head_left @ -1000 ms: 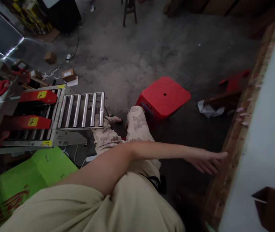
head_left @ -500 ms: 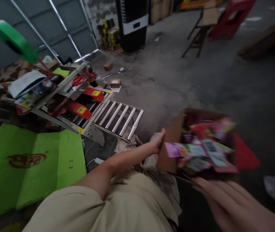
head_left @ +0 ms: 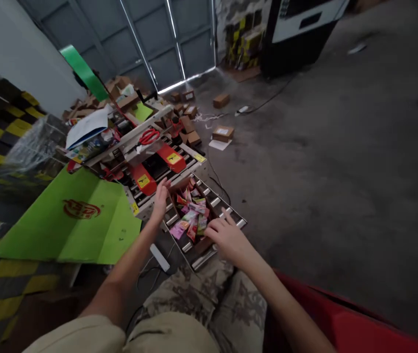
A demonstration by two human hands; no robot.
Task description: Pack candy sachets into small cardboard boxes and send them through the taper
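Note:
An open cardboard box (head_left: 200, 245) stands on the roller conveyor (head_left: 237, 215), right at the mouth of a carton-sealing machine (head_left: 157, 167). It is heaped with small colourful snack packets (head_left: 193, 211), and a pink one hangs over its left edge. My left hand (head_left: 161, 198) is raised at the box's far left corner, fingers stretched and holding nothing. At the near right side is my right hand (head_left: 227, 237), its fingers apart and bent over the rim; whether the fingertips touch the cardboard I cannot tell.
Red scissors (head_left: 148, 137) and a roll of green tape (head_left: 85, 72) sit on the machine. A green folded board (head_left: 69, 220) leans at left. Small cartons (head_left: 222, 133) and a cable lie on the floor. Something red (head_left: 363, 323) is close at lower right.
The box of packets has gone from between my hands at the right onto the conveyor rollers. Both hands have loosened from it. My view has swung left.

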